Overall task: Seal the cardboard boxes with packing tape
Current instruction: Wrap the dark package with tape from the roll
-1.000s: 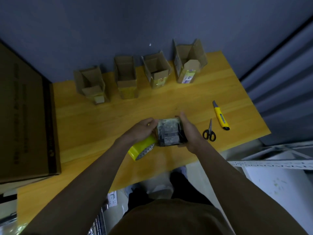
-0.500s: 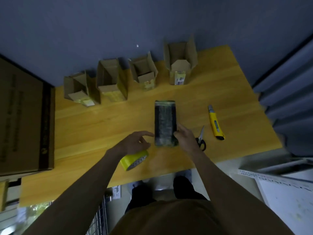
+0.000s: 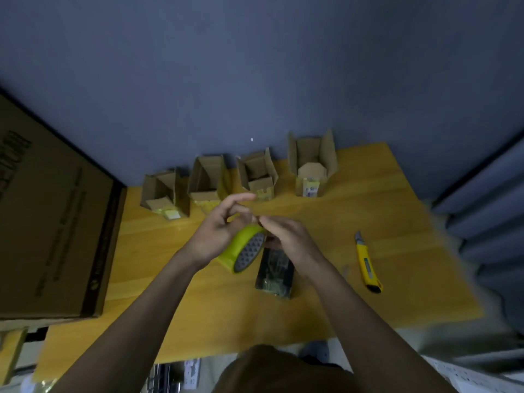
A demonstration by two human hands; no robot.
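looking down from the head camera: at frame centre the left hand point(image 3: 215, 236) cradles a yellow tape roll point(image 3: 243, 249), fingers loosely curled round it. the right hand point(image 3: 286, 239) pinches at the roll's upper edge. beneath them a dark wrapped box point(image 3: 275, 275) lies on the wooden table point(image 3: 368, 211). four open cardboard boxes point(image 3: 208, 180) line the table's upper edge; a yellow utility knife point(image 3: 367, 263) lies centre right.

My two bare forearms, no sleeves showing, left hand point(image 3: 215, 236) and right hand point(image 3: 286, 236) ungloved, no rings, brown shirt point(image 3: 272, 373) at chest
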